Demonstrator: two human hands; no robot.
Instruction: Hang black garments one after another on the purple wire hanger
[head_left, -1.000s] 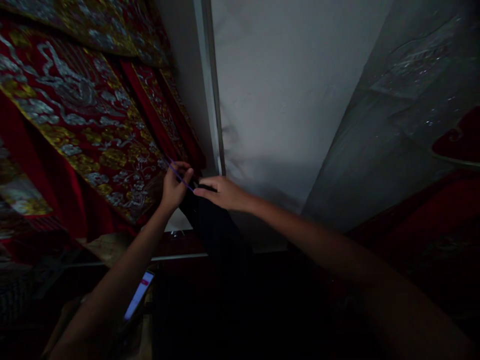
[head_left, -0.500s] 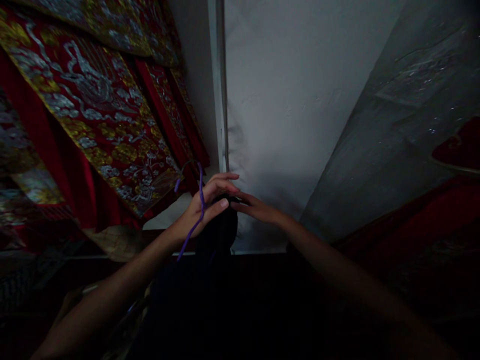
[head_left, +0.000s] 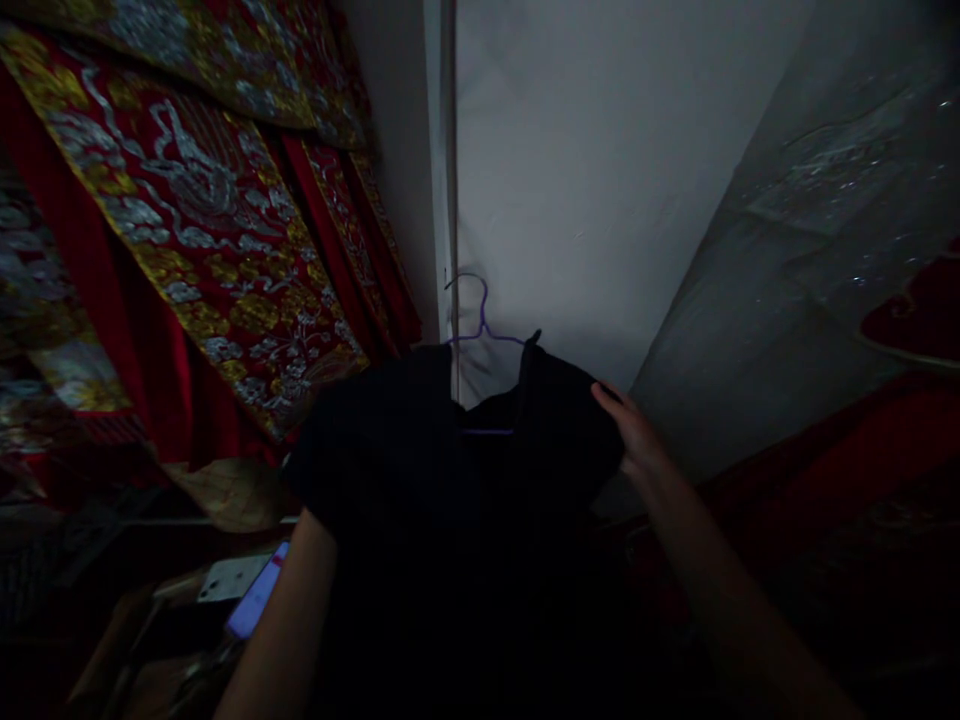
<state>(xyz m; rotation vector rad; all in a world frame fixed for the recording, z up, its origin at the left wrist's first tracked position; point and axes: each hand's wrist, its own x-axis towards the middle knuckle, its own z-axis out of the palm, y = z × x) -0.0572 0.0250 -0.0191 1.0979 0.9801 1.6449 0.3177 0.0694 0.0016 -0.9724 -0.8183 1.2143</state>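
A black short-sleeved top (head_left: 390, 450) hangs in front of me on a purple hanger (head_left: 484, 328). The hanger's hook and part of its arms show at the neck opening, and its lower bar crosses inside the neckline. At the garment's right shoulder, my right hand (head_left: 626, 425) is closed on the sleeve edge, fingers near the top. My left forearm (head_left: 296, 600) runs up to the left sleeve; the hand itself is hidden by the dark cloth, so its fingers cannot be seen.
Red embroidered cloths (head_left: 202, 230) with gold and silver patterns hang on the left. A pale panel (head_left: 570, 180) stands behind the hanger. Clear plastic sheeting (head_left: 787, 220) covers the right side. Low left lie a lit phone (head_left: 257, 592) and a white phone-like item (head_left: 231, 577).
The hanger, earlier dangling on my left hand, is now inside the top's neckline. My hands have moved apart from the middle to the two shoulders, and the top is spread out.
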